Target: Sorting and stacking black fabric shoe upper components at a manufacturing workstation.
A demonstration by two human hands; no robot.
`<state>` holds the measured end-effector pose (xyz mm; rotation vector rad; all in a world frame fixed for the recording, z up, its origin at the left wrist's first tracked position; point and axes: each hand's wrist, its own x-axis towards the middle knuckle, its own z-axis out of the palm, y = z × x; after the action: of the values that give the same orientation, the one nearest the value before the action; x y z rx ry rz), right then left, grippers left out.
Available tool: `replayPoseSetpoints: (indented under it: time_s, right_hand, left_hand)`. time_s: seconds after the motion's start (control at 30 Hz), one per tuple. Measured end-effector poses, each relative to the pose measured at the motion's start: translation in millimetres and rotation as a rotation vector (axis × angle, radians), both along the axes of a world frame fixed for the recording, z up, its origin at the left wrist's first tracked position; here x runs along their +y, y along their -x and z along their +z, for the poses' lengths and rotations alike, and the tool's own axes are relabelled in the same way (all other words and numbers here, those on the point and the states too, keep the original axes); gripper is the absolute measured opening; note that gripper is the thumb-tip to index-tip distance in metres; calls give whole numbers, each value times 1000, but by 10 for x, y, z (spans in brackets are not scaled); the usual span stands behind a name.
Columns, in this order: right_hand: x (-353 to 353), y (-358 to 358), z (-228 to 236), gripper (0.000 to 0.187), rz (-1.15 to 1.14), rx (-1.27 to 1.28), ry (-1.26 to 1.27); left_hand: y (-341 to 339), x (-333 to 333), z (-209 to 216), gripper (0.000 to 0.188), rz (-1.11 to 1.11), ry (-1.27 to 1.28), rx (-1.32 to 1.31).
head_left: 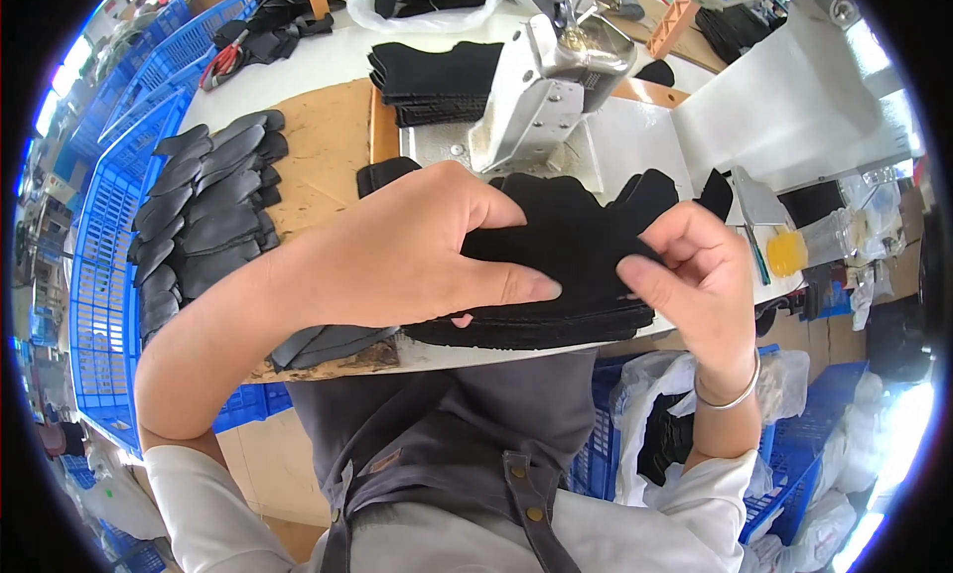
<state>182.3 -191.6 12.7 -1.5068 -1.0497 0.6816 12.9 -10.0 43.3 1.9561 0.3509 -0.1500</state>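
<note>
Black cloth (586, 251) was pinched by the right hand (700, 280)! Whether it was gripped by the left hand (422, 246) couldn't be told. Its edges were best kept flush.

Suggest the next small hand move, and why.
Perhaps lift the top black piece off the stack: the right hand has thumb and fingers at its right side, the left hand lies over its left, and the machine stands just beyond.

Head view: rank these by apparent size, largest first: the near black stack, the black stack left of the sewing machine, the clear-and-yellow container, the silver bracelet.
1. Near black stack
2. Black stack left of the machine
3. Clear-and-yellow container
4. Silver bracelet, a thin band
</note>
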Motion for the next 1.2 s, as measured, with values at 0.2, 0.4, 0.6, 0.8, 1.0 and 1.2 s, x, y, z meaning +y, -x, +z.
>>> replayPoseSetpoints:
  time_s: [0.2, 0.4, 0.6, 0.8, 1.0, 1.2]
  right_hand:
    - [43, -89, 21, 29, 160, -95, 193]
    - [134, -194, 27, 41, 283, -250, 279]
    - [112, -179, -20, 41, 242, -369, 179]
    - [78, -172, -10, 42, 243, -413, 198]
    - [92, -170, 0, 41, 260, -389, 208]
    - [77, -152, -3, 50, 257, -403, 223]
  left_hand:
    - [-68, -94, -82, 46, 78, -177, 47]
    - [-84, -101, -152, 48, 62, -246, 88]
    - [-42, -140, -213, 50, 63, -344, -76]
    - [-24, -138, -252, 50, 31, -451, -187]
    - [-26, -142, -237, 49, 14, -467, -191]
    - [-26, -149, -251, 48, 14, -474, -201]
